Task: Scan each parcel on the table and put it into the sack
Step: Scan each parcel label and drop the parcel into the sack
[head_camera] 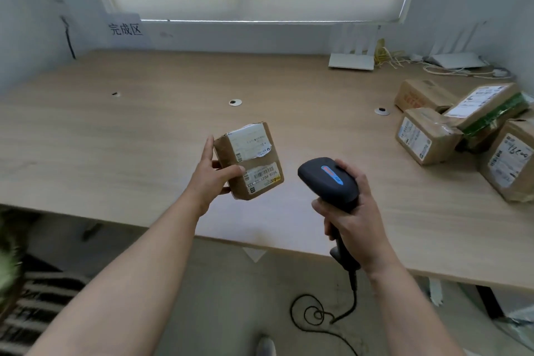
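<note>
Pale wood desk [144, 130] under a shaded window, more brown parcels [462, 136] piled at its right end. My left hand [211, 176] gripped the small brown cardboard box [248, 162] by its edge, held above the desk with labels facing me. It looked light and stiff, so easy to hold one-handed. My right hand [351, 214] was wrapped round the black corded barcode scanner [329, 182], aimed toward the box.

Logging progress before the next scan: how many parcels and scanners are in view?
Parcels: 5, one held in the left hand at, four on the table at
Scanners: 1, in the right hand
Total: 6
</note>
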{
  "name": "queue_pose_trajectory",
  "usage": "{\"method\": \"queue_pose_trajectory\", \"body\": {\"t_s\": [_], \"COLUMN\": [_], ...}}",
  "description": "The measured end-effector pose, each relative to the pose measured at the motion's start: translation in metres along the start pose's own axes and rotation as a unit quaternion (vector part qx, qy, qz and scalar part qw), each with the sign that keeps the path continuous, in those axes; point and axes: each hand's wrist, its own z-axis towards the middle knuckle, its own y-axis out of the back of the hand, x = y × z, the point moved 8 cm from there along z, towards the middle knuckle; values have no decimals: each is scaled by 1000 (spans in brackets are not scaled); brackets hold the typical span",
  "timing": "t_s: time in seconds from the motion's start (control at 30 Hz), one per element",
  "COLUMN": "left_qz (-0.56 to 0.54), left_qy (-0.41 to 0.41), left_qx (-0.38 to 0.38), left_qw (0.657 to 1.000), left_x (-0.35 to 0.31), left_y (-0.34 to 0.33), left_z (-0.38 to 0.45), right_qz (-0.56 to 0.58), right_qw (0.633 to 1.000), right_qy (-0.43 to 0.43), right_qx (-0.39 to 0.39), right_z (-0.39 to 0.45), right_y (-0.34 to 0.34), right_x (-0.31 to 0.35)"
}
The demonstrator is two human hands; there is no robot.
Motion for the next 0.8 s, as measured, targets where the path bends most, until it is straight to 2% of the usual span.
{"method": "queue_pose_trajectory", "body": {"t_s": [0.3, 0.57, 0.8], "left_qz": [-7, -9, 0], "left_qy": [-13, -47, -68], "left_qx": [-83, -113, -137], "left_qw": [996, 992, 988], "left_x": [6, -6, -9], "left_y": [78, 132, 195], "left_z": [-54, -69, -81], "right_qz": [30, 29, 29], "right_qw": [995, 989, 983], "right_qy": [-8, 1, -5], "right_qx": [97, 142, 184], "right_z": [-33, -46, -59], "right_y": [-64, -110, -178], "right_x": [4, 18, 18]}}
